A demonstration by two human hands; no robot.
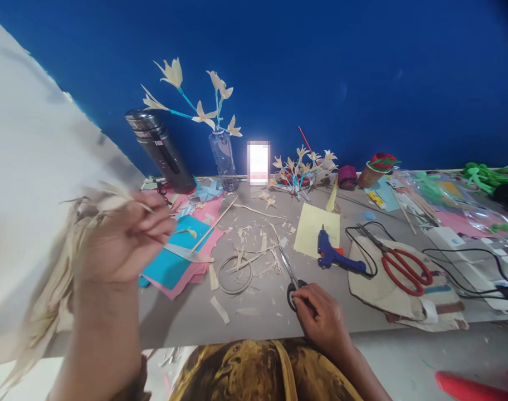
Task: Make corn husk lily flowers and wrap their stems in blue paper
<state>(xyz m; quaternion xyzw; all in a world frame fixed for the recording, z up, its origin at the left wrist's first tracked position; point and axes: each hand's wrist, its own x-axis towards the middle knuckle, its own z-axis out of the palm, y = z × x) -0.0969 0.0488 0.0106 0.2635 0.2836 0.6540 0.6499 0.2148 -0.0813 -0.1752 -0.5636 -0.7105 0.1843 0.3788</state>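
Note:
My left hand (131,231) is raised at the left, blurred, with its fingers curled around a pale strip of dried husk (114,199). Beside and behind it hangs a bundle of long dried husk (55,289). Low on the table, my right hand (323,314) has its fingers closed on the black handle of a pair of scissors (294,278), whose blades point away from me. Husk scraps (264,242) and a grey ring (235,291) lie left of the blades. Blue paper (170,262) on pink sheets is below and right of the left hand.
A dark flask (162,153) and a clear bottle (223,159) of husk flowers stand by the blue wall. More flowers (298,175) are to their right. A blue glue gun (340,259) with its cord and red-handled scissors (406,270) lie at the right.

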